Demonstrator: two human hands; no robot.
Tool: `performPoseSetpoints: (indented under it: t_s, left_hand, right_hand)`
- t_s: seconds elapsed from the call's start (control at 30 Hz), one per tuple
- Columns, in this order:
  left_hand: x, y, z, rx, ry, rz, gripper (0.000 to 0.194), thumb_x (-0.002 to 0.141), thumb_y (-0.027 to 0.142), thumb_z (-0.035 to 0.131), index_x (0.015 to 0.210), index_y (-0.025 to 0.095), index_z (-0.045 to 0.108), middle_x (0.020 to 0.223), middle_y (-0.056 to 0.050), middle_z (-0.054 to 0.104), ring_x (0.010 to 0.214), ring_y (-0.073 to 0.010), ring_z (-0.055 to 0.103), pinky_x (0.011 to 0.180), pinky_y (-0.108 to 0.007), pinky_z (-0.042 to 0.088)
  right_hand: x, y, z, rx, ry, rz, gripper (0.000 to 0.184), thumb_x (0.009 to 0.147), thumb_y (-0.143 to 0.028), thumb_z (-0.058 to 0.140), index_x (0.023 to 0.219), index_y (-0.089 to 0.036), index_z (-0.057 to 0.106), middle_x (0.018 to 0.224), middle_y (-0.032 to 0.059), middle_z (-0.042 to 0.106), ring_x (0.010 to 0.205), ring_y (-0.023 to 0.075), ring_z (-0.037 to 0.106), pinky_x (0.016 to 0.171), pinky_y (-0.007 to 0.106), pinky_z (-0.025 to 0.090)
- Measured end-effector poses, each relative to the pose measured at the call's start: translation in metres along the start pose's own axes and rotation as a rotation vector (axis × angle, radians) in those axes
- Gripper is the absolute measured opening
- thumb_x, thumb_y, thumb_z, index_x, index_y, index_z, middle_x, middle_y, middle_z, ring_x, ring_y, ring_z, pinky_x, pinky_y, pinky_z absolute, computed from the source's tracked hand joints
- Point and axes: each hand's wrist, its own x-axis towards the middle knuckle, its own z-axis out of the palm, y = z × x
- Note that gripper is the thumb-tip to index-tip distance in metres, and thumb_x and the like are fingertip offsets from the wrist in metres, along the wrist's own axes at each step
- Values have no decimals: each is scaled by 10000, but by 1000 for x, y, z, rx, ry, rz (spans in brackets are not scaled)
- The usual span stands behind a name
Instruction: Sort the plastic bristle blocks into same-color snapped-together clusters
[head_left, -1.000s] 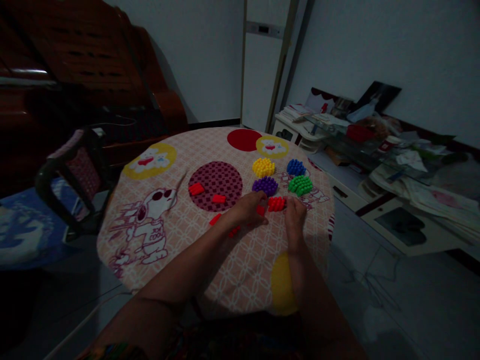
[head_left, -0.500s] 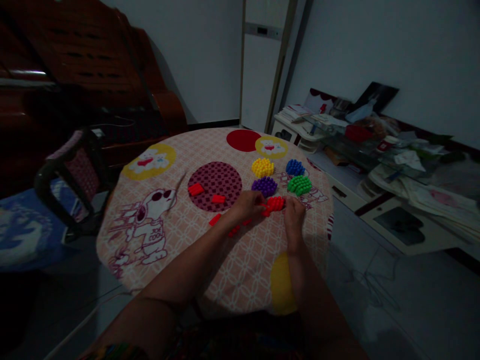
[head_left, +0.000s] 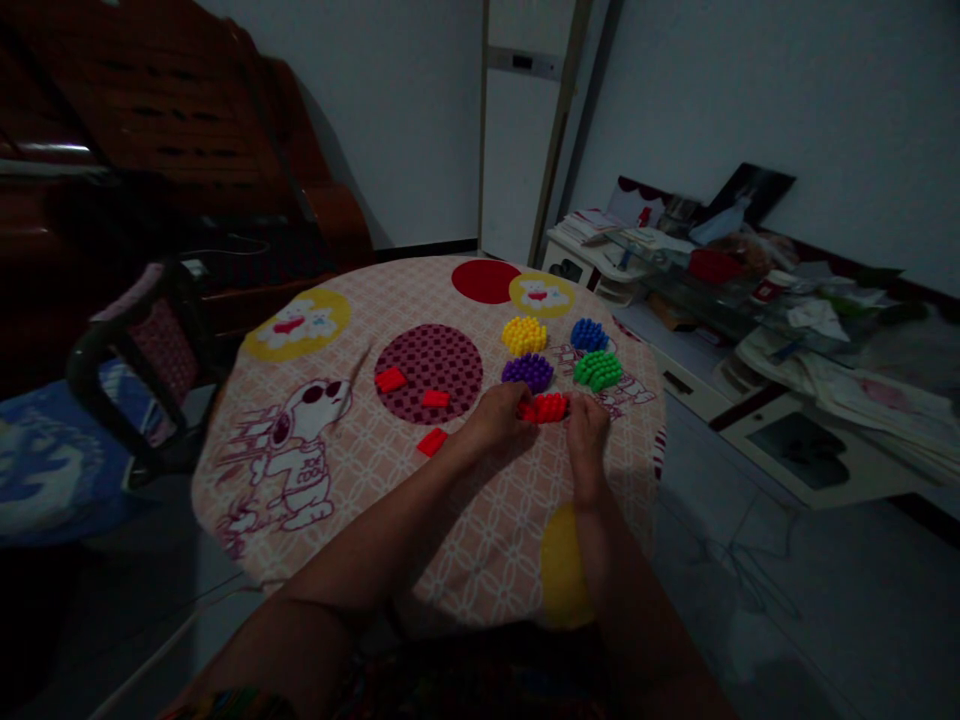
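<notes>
A knobbly red cluster of small toy building blocks [head_left: 547, 408] lies between my hands just above the cloth. My left hand [head_left: 502, 415] is closed on its left end, where a red piece shows at the fingertips. At the right end, my right hand [head_left: 589, 425] is closed on the same cluster, its fingers partly hidden. Just beyond sit a purple block cluster [head_left: 528, 373], a yellow one [head_left: 524, 336], a green one [head_left: 598, 370] and a blue one [head_left: 589, 335]. Loose red blocks lie to the left: one by my forearm [head_left: 433, 442], another [head_left: 436, 399] and a third [head_left: 391, 380].
The round table wears a patterned pink tablecloth [head_left: 480, 540]. A chair [head_left: 142, 370] stands at its left, with a wooden sofa [head_left: 187, 150] behind. Along the right wall runs a low cabinet [head_left: 697, 390] piled with papers and bags.
The red piece at my left fingertips was angled below the cluster and now lines up with its left end. Small red blocks beside my left forearm are now out of sight.
</notes>
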Motion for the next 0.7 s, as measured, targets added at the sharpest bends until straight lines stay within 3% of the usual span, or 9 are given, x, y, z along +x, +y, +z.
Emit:
performPoseSetpoints:
  t_s: [0.13,0.27,0.57,0.7]
  left_hand:
    - [7,3,3,48,28,-18,313,729,222,709,1035,163,680,1008,-99,725,904,-245,656,780,-312,489]
    - [7,7,14,-6,65,-26,322,690,233,738,1001,175,677,935,-69,718,826,-218,636,710,-292,452]
    - [7,4,25,-25,81,-8,284,701,174,716,982,167,675,945,-60,714,826,-197,620,723,-288,447]
    - [7,-1,12,-19,77,31,376,692,175,760,1062,154,691,1047,-83,721,885,-213,653,772,-287,487]
  right_hand:
    - [0,0,0,4,4,-13,357,936,-416,434,717,-194,609,675,-6,581,665,152,465,659,288,364]
    - [0,0,0,2,7,8,358,932,-422,444,717,-190,612,668,-9,573,657,152,456,652,289,359]
    - [1,1,0,7,0,-2,361,926,-427,451,718,-189,625,652,-13,572,658,155,460,637,290,336]
    - [3,6,1,19,5,16,370,923,-438,447,745,-183,647,693,3,607,686,163,493,679,295,372]
